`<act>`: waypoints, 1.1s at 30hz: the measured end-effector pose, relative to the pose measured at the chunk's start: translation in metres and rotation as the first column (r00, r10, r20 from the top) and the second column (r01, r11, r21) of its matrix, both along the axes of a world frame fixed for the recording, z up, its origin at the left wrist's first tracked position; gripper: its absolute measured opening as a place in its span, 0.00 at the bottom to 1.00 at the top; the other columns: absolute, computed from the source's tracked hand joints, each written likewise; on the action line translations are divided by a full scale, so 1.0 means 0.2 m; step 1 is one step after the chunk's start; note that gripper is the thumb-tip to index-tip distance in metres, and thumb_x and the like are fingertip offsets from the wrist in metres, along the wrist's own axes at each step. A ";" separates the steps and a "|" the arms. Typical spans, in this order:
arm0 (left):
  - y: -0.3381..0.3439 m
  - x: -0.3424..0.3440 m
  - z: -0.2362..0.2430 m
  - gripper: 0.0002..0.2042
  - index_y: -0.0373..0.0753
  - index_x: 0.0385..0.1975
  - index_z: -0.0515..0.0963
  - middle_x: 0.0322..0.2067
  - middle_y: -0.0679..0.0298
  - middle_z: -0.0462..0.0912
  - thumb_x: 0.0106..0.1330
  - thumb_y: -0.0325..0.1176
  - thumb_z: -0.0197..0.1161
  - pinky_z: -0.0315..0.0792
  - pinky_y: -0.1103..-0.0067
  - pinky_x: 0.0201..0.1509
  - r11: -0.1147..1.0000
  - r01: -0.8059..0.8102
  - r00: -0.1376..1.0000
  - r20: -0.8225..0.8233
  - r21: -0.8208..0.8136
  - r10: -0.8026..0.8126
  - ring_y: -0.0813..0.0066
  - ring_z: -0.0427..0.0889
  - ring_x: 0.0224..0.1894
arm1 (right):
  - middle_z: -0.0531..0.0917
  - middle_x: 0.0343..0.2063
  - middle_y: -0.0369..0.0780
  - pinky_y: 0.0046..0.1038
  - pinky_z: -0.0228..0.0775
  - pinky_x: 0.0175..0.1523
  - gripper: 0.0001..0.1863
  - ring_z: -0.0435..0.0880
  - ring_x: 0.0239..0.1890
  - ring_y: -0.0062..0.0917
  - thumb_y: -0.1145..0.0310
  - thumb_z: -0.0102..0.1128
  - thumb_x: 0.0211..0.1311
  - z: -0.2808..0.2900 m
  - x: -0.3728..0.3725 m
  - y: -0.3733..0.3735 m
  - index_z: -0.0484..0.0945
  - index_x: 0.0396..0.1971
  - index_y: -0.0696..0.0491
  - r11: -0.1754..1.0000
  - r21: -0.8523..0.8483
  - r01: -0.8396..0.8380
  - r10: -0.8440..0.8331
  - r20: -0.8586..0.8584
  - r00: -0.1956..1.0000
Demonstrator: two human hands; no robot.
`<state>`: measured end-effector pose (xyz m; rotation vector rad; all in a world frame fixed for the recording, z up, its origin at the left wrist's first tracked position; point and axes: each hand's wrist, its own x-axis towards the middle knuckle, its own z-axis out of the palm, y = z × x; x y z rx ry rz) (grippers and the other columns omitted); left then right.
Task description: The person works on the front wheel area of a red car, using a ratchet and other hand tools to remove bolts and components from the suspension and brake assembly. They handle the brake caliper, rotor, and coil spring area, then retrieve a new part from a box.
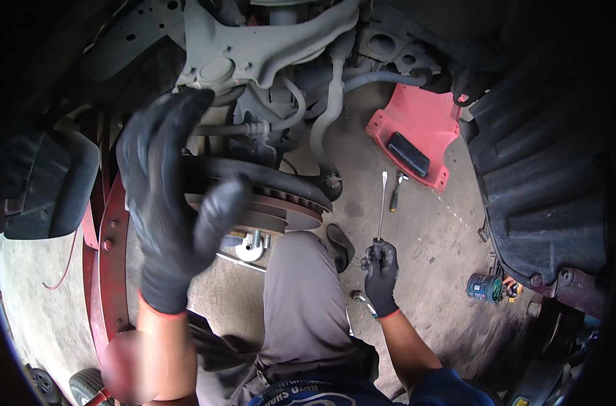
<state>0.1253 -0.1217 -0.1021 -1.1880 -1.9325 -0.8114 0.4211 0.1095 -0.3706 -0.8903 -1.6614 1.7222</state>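
Note:
My left hand (169,183), in a black glove, is raised on the left beside the brake disc (301,211). Its fingers are stretched out together, the thumb stands apart, and it holds nothing that I can see. My right hand (381,271), also gloved in black, is closed round the handle end of a long flat-tipped screwdriver (382,203). The blade points away from me, above the concrete floor. Past its tip lies a small ratchet (396,193) with a dark handle. A shiny wrench-like tool (364,302) lies partly hidden by my right glove.
Above the disc are a grey suspension arm (260,47) and a curved bar (331,101). A red metal piece (419,122) with a black block on it stands at far right. A dark plastic liner (544,169), a teal can (482,287) and a red beam (110,257) flank the space.

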 end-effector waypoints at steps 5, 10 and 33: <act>0.03 0.45 -0.10 0.32 0.29 0.62 0.71 0.51 0.51 0.80 0.63 0.42 0.75 0.79 0.70 0.46 0.917 0.233 0.718 0.578 0.323 -0.387 0.58 0.82 0.46 | 0.79 0.38 0.39 0.21 0.72 0.35 0.15 0.75 0.32 0.14 0.80 0.54 0.72 0.67 -0.05 -0.38 0.70 0.56 0.58 0.973 0.095 -0.212 0.225 -0.153 0.962; -0.05 0.49 -0.14 0.09 0.31 0.44 0.75 0.32 0.55 0.79 0.73 0.32 0.61 0.72 0.74 0.35 0.786 0.362 0.470 0.630 0.501 -0.618 0.66 0.78 0.30 | 0.81 0.36 0.40 0.22 0.73 0.34 0.13 0.77 0.27 0.18 0.79 0.62 0.64 0.95 -0.01 -0.81 0.76 0.48 0.61 0.878 0.397 -0.267 0.255 0.084 0.963; -0.12 -0.18 -0.06 0.18 0.35 0.37 0.82 0.31 0.53 0.86 0.73 0.46 0.62 0.77 0.66 0.38 0.977 0.179 0.898 0.385 0.120 -0.212 0.59 0.86 0.31 | 0.82 0.42 0.47 0.38 0.75 0.50 0.14 0.81 0.45 0.34 0.62 0.54 0.76 1.61 0.80 -1.34 0.76 0.36 0.60 0.036 0.927 0.374 -0.671 -0.255 0.696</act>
